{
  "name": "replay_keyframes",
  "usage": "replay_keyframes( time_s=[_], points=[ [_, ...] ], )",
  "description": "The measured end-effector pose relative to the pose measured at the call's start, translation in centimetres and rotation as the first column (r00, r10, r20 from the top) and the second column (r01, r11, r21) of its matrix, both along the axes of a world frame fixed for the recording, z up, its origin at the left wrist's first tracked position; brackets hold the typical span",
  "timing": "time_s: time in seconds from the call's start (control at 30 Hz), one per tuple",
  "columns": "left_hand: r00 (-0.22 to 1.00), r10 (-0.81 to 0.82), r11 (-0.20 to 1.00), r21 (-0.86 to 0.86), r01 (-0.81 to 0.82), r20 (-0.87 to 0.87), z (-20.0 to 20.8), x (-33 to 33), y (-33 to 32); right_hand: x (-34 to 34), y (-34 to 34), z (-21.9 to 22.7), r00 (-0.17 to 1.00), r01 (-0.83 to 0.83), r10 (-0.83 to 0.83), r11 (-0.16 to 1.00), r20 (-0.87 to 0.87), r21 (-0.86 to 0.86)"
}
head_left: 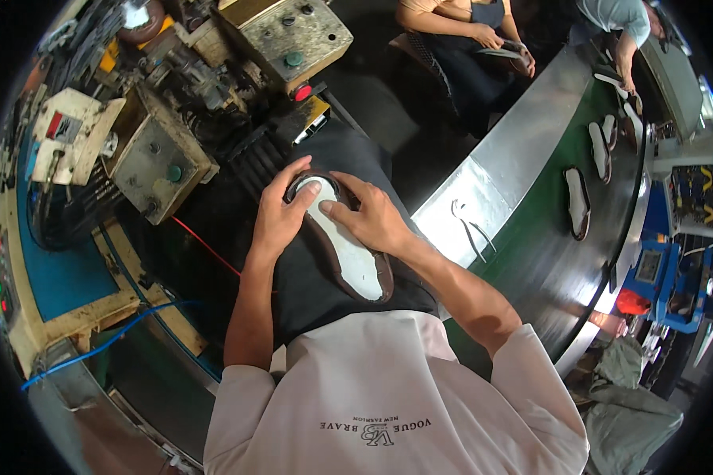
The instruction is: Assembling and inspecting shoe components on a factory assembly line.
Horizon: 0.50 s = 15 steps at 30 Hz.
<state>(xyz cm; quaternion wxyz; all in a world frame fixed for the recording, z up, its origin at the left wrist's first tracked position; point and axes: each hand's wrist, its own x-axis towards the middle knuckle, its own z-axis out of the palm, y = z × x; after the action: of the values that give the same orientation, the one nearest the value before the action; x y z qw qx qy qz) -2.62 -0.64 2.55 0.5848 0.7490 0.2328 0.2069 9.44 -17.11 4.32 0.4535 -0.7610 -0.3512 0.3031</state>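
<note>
A brown shoe upper (343, 247) with a white insole board on its underside lies bottom-up over my lap, its heel or toe end pointing back toward me. My left hand (282, 204) is closed round the far end, the thumb pressing on the white board. From the other side my right hand (370, 214) grips the same end, its thumb also laid on the board. The fingers beneath the shoe are partly hidden. A pair of pincers (474, 231) rests on the metal ledge to my right.
A green conveyor belt (531, 273) curves along my right, carrying several shoe uppers (577, 203). To the left stand grimy machines with a control box (157, 158) and a red button (302, 93). Two people work beyond, one holding a shoe part (501, 53). A blue crate (673, 285) is far right.
</note>
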Motion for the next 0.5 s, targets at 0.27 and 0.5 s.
replay_keyframes(
  time_s=[0.27, 0.5],
  points=[
    [0.999, -0.032, 0.948, -0.315, 0.036, 0.02, -2.0, -1.3, 0.3, -2.2, 0.9, -1.6, 0.993, 0.033, -0.03, 0.999, 0.115, -0.024],
    [0.997, 0.037, 0.832, -0.555, 0.006, 0.066, -2.9, 0.4, -1.3, -1.3, 0.0, -1.7, 0.991, 0.135, -0.135, 0.991, -0.009, -0.007]
  ],
)
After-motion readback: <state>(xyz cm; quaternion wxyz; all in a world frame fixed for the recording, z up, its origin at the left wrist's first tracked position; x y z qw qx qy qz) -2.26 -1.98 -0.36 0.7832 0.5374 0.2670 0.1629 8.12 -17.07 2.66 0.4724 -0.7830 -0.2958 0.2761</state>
